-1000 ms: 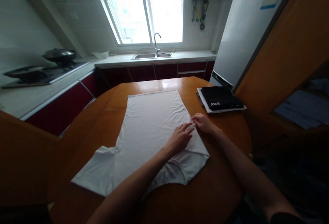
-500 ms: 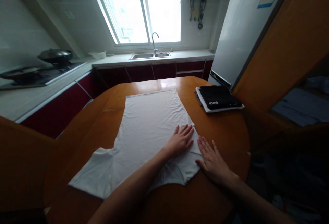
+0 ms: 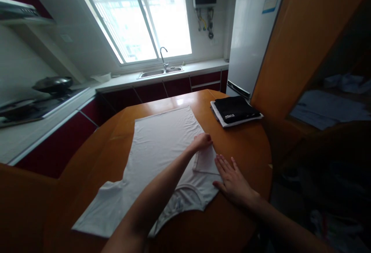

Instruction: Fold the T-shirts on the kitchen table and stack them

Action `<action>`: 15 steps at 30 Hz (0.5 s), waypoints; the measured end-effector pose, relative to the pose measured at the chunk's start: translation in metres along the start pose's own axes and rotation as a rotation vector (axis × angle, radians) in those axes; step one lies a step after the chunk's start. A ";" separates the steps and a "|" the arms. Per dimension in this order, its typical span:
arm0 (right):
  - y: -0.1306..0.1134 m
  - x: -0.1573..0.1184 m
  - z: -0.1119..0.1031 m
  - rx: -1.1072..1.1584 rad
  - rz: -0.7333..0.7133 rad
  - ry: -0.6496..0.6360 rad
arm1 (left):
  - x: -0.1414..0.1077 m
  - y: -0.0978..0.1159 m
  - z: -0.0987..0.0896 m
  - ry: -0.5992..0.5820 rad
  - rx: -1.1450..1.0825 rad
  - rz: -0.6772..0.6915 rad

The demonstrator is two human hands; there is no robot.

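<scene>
The white T-shirt [image 3: 159, 141] lies spread on the tabletop [image 3: 249, 146] beneath and left of the fingers, those of the left hand [image 3: 203, 141] curled at its side edge, whether clamped cannot be told, those of the right hand [image 3: 235, 182] extended, thumb apart, at the folded-in sleeve [image 3: 207, 163], with stacked garments [image 3: 236, 110] beyond.

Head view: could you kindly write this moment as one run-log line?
left hand: curled at edge of white T-shirt, grip unclear | right hand: open, at T-shirt's edge | black garment: folded, beyond both hands
</scene>
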State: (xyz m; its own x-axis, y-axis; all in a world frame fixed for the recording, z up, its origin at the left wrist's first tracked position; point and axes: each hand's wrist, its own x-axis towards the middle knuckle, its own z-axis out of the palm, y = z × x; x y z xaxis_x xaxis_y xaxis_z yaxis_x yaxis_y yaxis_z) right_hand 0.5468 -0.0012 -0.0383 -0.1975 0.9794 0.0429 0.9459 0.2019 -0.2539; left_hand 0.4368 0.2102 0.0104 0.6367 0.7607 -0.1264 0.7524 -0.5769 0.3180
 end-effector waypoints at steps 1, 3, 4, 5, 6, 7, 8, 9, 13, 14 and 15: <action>-0.001 0.000 -0.001 0.007 0.000 -0.004 | 0.003 -0.001 0.001 -0.001 -0.004 -0.013; -0.002 0.000 -0.003 0.020 0.006 -0.010 | 0.004 -0.002 0.003 0.022 -0.009 -0.029; -0.002 0.000 -0.004 0.026 0.010 -0.012 | 0.003 -0.002 0.003 0.047 -0.010 -0.029; -0.003 0.001 -0.005 0.031 0.013 -0.012 | 0.001 -0.002 0.002 0.078 -0.012 -0.028; -0.003 0.001 -0.006 0.036 0.016 -0.010 | -0.002 -0.002 0.000 0.114 -0.013 -0.029; -0.003 0.001 -0.006 0.040 0.016 -0.006 | -0.006 -0.002 -0.001 0.162 -0.018 -0.024; -0.003 0.001 -0.006 0.044 0.013 0.000 | -0.011 -0.002 -0.002 0.221 -0.029 -0.003; -0.003 0.001 -0.005 0.047 0.009 0.005 | -0.016 -0.003 -0.003 0.279 -0.045 0.046; -0.004 0.000 -0.004 0.059 0.022 -0.001 | -0.042 -0.012 0.010 0.290 -0.052 0.428; -0.004 0.000 -0.004 0.060 0.033 -0.008 | -0.048 -0.015 0.015 0.233 -0.019 0.495; -0.005 0.000 -0.005 0.060 0.041 -0.016 | -0.053 -0.018 0.021 0.180 0.020 0.531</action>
State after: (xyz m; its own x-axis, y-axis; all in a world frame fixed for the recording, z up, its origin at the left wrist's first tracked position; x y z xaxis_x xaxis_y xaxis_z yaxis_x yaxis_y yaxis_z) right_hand 0.5437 -0.0024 -0.0327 -0.1633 0.9865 0.0154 0.9363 0.1598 -0.3128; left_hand 0.3932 0.1738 -0.0084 0.8915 0.4019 0.2088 0.3404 -0.8987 0.2767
